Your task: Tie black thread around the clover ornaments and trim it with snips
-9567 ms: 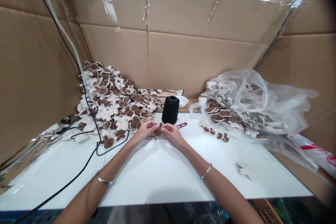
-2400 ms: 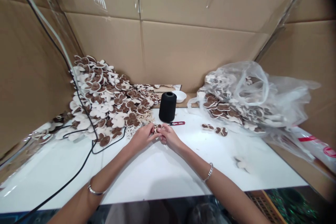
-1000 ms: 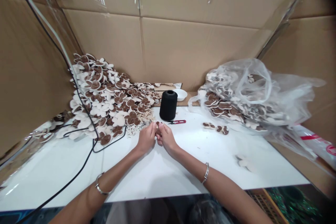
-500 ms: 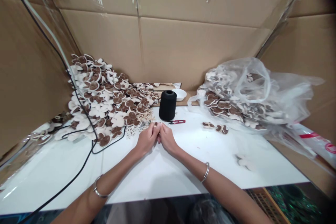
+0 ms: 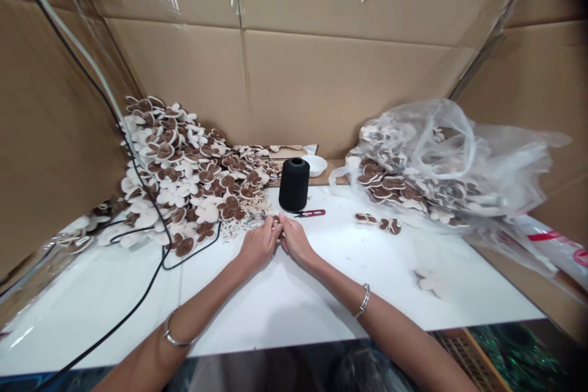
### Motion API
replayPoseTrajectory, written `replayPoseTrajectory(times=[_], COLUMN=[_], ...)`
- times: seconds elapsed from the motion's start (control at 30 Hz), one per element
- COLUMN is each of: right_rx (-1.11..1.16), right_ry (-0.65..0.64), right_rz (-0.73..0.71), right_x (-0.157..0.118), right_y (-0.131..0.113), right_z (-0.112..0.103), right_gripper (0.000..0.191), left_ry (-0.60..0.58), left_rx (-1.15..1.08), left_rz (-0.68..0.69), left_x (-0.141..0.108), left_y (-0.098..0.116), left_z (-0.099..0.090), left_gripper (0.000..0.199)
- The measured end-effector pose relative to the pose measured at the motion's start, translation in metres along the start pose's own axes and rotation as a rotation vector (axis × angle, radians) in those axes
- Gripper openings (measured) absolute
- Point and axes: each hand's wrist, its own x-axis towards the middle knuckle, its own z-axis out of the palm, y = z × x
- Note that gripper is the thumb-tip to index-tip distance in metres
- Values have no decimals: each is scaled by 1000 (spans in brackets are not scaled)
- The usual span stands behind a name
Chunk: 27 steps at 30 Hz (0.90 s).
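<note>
My left hand [image 5: 258,245] and my right hand [image 5: 296,240] meet over the white table, fingers curled and thumbs together. Between the fingertips shows a bit of a small brown fabric piece [image 5: 276,219], the rest covered by the fingers. Just behind the hands stands a black cone of thread [image 5: 294,185]. Red-handled thread snips [image 5: 312,213] lie at its foot, close to my right hand. Left of my hands spreads a heap of brown and cream fabric flowers [image 5: 184,165], with small cream scraps [image 5: 243,220] at its near edge.
Two brown pieces [image 5: 389,226] and a cream flower [image 5: 429,283] lie on the right. Behind them sits a clear plastic bag [image 5: 441,141] of more flowers. A white dish [image 5: 315,165] is behind the cone. A black cable [image 5: 142,294] crosses the left side. Cardboard walls [image 5: 294,86] enclose the table.
The hands stay together at nearly the same spot; the fingers have shifted slightly, and a little more of the brown piece shows between them.
</note>
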Motion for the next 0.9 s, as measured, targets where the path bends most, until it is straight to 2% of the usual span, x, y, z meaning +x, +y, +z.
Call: replayPoseTrajectory(times=[0.1, 0.27, 0.4, 0.57, 0.7, 0.8, 0.9], right_rx=[-41, -210, -286, -244, -56, 72, 130], right_ry=[80, 49, 51, 16, -37, -37, -20], right_rz=[-29, -118, -146, -133, -71, -12, 4], right_x=[-3, -7, -5, 0, 4, 9, 13], right_y=[-1, 2, 5, 7, 11, 14, 14], right_z=[2, 4, 2, -1, 0, 1, 4], right_gripper=[52, 53, 47, 45, 46, 46, 46], left_ry=[25, 64, 58, 112, 211, 277, 321], left_rx=[71, 249, 226, -50, -472, -794, -917], left_rz=[25, -32, -82, -103, -114, -185, -241], left_x=[1, 2, 2, 5, 11, 16, 20], left_y=[0, 1, 2, -5, -9, -7, -2], left_z=[-1, -3, -3, 5, 14, 18, 20], left_gripper=[31, 31, 35, 36, 30, 27, 26])
